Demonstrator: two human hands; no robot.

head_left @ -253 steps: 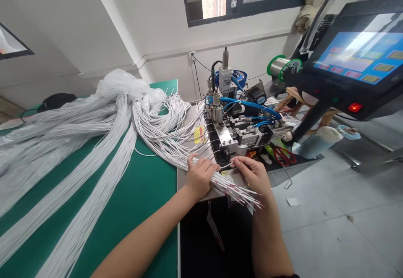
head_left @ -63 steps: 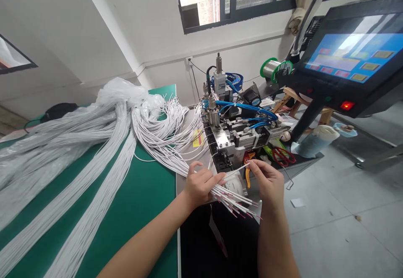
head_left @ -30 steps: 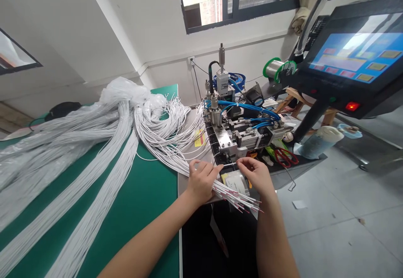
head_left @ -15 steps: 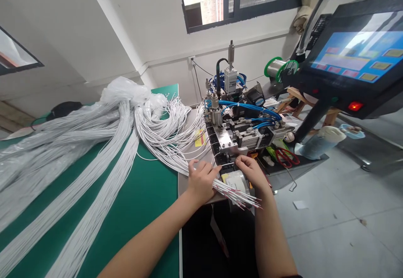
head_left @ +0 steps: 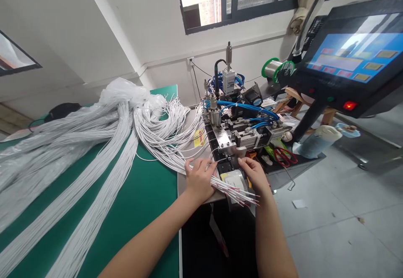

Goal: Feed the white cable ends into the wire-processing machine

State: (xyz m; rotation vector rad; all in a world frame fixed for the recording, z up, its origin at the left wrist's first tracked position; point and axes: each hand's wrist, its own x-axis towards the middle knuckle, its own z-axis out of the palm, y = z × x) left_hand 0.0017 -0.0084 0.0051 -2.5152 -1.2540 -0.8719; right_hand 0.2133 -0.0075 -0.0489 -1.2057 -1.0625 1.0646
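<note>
1. Yellow label (head_left: 199, 138) with a red mark, lying above the left grip (head_left: 200, 179); its print is too small to read, as is the text on the touchscreen (head_left: 355, 55), far up and right of the right grip (head_left: 252, 173)
2. Counted: one touchscreen, one green-flanged spool (head_left: 275, 69) above the right grip, one pair of red-handled scissors (head_left: 285, 156) to its right; the wires in the white wire bundle (head_left: 231, 189) are too many to count
3. Left grip closed over that bundle, whose red-tipped ends stick out below the right grip
4. Right grip beside the wire machine (head_left: 225, 137), thumb and forefinger near each other; cannot tell whether they touch anything
5. A single white wire (head_left: 223, 159) runs into the machine's front, between the two grips
6. Half a second ago this wire reached the right fingertips; now it stops short of them, and the left fingers sit farther back
</note>
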